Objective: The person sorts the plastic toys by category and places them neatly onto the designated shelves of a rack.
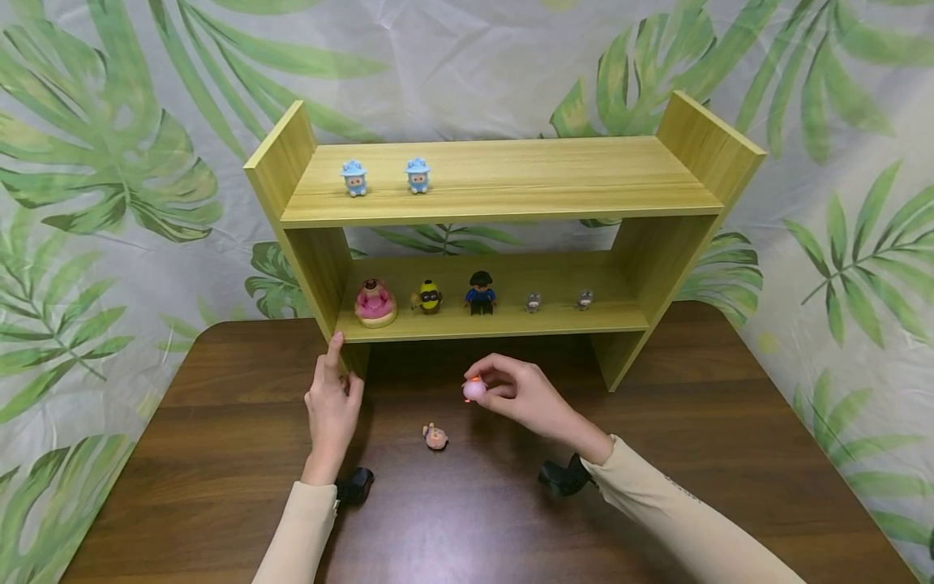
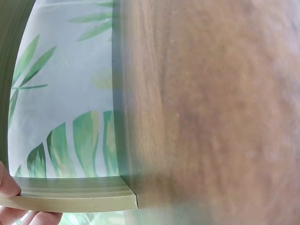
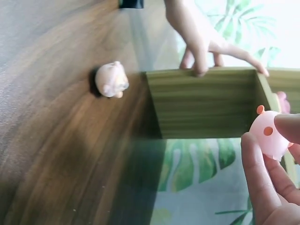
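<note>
Between thumb and fingertips my right hand (image 1: 529,397) pinches a small round pink toy (image 1: 474,390) with orange parts. It is held in front of the lower opening of a wooden shelf (image 1: 503,182); the right wrist view shows the pink toy (image 3: 269,133) close up. My left hand (image 1: 332,401) grips the front edge of the shelf's left side panel (image 3: 201,103), thumb on one face and fingers on the other, index finger stretched along it. On the brown table (image 1: 467,519), between the hands, a small peach-coloured toy figure (image 1: 435,438) lies on its side.
Two blue-hatted figures (image 1: 417,176) stand on the top board. Along the middle board are a pink bear figure (image 1: 375,304), a yellow figure (image 1: 430,298), a black-haired figure (image 1: 480,294) and two small grey figures (image 1: 584,300). Leaf-patterned cloth (image 1: 474,65) hangs behind.
</note>
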Demonstrator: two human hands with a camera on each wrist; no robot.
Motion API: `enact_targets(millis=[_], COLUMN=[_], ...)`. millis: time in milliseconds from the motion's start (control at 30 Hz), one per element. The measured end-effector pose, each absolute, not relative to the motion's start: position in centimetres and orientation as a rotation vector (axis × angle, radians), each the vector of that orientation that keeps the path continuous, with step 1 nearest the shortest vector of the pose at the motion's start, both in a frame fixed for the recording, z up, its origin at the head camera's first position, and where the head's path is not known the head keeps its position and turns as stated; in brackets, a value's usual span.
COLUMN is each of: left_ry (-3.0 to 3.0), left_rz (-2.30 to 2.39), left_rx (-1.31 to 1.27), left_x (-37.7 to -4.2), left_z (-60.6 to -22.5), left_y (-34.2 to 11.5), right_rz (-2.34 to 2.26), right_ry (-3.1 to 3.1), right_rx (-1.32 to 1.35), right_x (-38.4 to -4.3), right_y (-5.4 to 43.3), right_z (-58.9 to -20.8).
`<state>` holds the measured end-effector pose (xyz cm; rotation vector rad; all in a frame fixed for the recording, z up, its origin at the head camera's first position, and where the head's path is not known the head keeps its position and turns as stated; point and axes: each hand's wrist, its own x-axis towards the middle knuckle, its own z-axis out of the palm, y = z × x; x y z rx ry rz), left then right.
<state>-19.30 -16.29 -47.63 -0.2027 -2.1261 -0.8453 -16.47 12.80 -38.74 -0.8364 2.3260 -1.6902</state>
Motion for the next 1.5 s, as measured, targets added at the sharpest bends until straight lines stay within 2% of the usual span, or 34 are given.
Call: enact_targets(millis=[700,1500], left_ry=[-2.124,-2.128], left_rz=[-0.831,-0.834], left_rx=[-0.211,-0.208], left_x=[-19.5,-19.4], left_z=[-48.0,-47.7], left_y=[-16.4,-16.4], right_rz=[-1.750,-1.762], right_ry=[2.325,2.385], right_rx=[-0.874,-0.947], right_x=[-16.5,-16.5], right_y=[13.7,14.4], right_z=[-36.8,-32.8])
